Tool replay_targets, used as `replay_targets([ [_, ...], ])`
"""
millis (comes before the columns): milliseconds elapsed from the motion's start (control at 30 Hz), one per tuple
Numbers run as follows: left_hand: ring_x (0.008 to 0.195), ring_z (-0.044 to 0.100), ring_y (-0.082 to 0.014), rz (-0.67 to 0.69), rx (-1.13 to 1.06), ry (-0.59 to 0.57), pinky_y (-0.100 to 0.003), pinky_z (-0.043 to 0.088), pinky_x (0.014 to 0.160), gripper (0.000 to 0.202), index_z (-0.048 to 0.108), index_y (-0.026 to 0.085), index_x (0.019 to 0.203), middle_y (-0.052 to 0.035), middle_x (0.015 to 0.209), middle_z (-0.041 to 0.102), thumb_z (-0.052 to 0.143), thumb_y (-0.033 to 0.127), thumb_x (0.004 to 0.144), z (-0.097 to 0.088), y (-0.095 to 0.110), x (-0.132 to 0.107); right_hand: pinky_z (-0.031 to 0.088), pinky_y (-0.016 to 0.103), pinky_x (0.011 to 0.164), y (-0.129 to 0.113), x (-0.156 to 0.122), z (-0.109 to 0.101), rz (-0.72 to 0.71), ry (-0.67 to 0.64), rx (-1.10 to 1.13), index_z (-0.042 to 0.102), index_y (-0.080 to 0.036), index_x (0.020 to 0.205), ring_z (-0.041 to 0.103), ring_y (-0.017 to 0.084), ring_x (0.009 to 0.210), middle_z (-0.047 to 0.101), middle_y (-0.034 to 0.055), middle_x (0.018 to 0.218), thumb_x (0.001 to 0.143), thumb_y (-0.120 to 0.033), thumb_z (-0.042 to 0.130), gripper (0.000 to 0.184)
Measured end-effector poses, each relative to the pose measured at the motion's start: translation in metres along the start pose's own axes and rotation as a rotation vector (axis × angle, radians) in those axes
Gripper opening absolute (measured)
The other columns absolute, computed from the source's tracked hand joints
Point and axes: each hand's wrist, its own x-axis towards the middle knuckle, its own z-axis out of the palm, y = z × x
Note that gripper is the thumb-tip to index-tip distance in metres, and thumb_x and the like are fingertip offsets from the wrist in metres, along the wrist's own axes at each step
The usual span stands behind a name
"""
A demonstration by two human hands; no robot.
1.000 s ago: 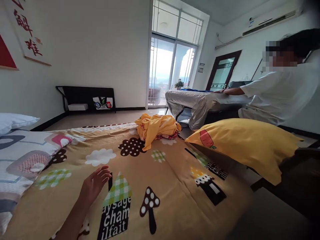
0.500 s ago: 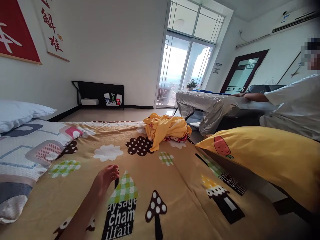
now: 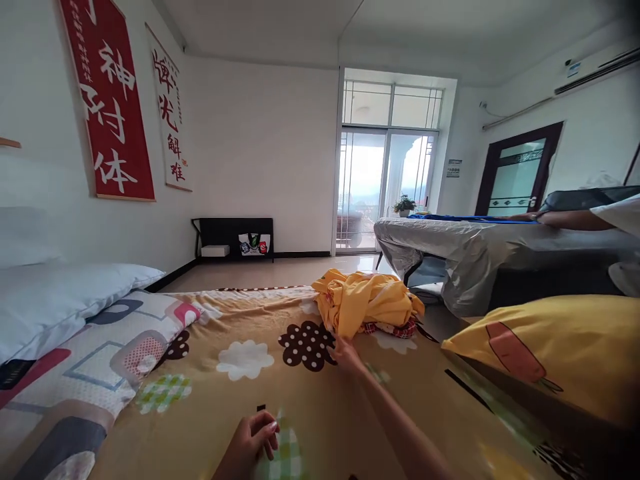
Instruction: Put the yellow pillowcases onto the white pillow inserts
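Leftward, left hand loosely curled on the tan bedspread, clasping nothing. Further right, right hand stretched out at the edge of the yellow garment heap lying mid-bedspread; grip impossible to tell. Rightmost, yellow pillow.

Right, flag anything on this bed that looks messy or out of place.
The yellow garment lies crumpled in a heap over a red checked cloth at the far end of the bedspread, which otherwise lies smooth. The right hand reaches its near edge.
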Motion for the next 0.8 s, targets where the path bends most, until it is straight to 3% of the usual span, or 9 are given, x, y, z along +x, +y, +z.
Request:
replay_targets([
  [133, 0.047, 0.046, -0.0109, -0.013, -0.054, 0.021, -0.024, 0.034, 0.049, 0.052, 0.06, 0.015, 0.063, 0.0016, 0.05, 0.054, 0.072, 0.064, 0.054, -0.003, 0.0, 0.001, 0.044, 0.043, 0.089, -0.002, 0.006, 0.019, 0.121, 0.09, 0.049, 0.069, -0.018, 0.1, 0.059, 0.034, 0.103, 0.064, 0.0161, 0.104, 0.071, -0.024, 0.063, 0.03],
  [300, 0.046, 0.046, -0.0113, -0.002, -0.026, 0.041, -0.024, 0.029, 0.048, 0.053, 0.061, 0.015, 0.063, 0.0011, 0.05, 0.055, 0.07, 0.066, 0.056, -0.002, 0.0, 0.001, 0.041, 0.048, 0.094, -0.007, 0.009, 0.001, 0.149, 0.259, 0.166, 0.066, -0.012, 0.109, 0.055, 0.034, 0.11, 0.063, 0.0181, 0.111, 0.084, -0.034, 0.042, 0.041],
  [400, 0.047, 0.048, -0.0121, 0.008, -0.026, 0.036, -0.024, 0.03, 0.049, 0.053, 0.062, 0.015, 0.064, 0.0005, 0.051, 0.056, 0.07, 0.067, 0.057, -0.001, -0.004, 0.002, 0.039, 0.045, 0.101, -0.037, 0.002, -0.024, 0.045, 0.333, 0.247, 0.062, -0.015, 0.119, 0.05, 0.028, 0.119, 0.059, 0.014, 0.123, 0.088, -0.038, 0.036, 0.047],
  [533, 0.046, 0.046, -0.0107, 0.033, -0.039, 0.061, -0.023, 0.026, 0.049, 0.051, 0.063, 0.014, 0.061, 0.0006, 0.048, 0.055, 0.072, 0.064, 0.058, 0.003, 0.0, 0.0, 0.037, 0.042, 0.105, -0.095, -0.038, -0.059, -0.307, 0.346, 0.482, 0.06, -0.02, 0.126, 0.046, 0.025, 0.124, 0.056, 0.0111, 0.129, 0.091, -0.04, 0.044, 0.042],
  [567, 0.045, 0.044, -0.0103, 0.04, -0.06, 0.083, -0.023, 0.026, 0.048, 0.051, 0.063, 0.014, 0.061, 0.0007, 0.047, 0.054, 0.072, 0.064, 0.059, 0.003, 0.002, -0.001, 0.037, 0.042, 0.105, -0.107, -0.051, -0.066, -0.382, 0.292, 0.534, 0.058, -0.022, 0.127, 0.046, 0.025, 0.124, 0.056, 0.0105, 0.13, 0.091, -0.039, 0.046, 0.041],
  [667, 0.047, 0.048, -0.0128, 0.0, -0.224, 0.116, -0.025, 0.031, 0.048, 0.052, 0.065, 0.015, 0.063, -0.0011, 0.05, 0.057, 0.071, 0.066, 0.06, -0.002, 0.012, -0.004, 0.04, 0.045, 0.102, -0.128, -0.09, -0.074, -0.578, -0.077, 0.625, 0.057, -0.028, 0.127, 0.047, 0.026, 0.123, 0.055, 0.0079, 0.131, 0.091, -0.04, 0.052, 0.039],
  [800, 0.069, 0.062, -0.0221, -0.118, -0.419, 0.054, -0.031, 0.046, 0.064, 0.057, 0.068, 0.016, 0.086, -0.0076, 0.074, 0.068, 0.062, 0.07, 0.067, -0.014, 0.023, -0.007, 0.051, 0.042, 0.088, -0.133, -0.128, -0.057, -0.709, -0.446, 0.638, 0.06, -0.03, 0.115, 0.056, 0.022, 0.108, 0.058, 0.0071, 0.124, 0.091, -0.042, 0.054, 0.028],
])
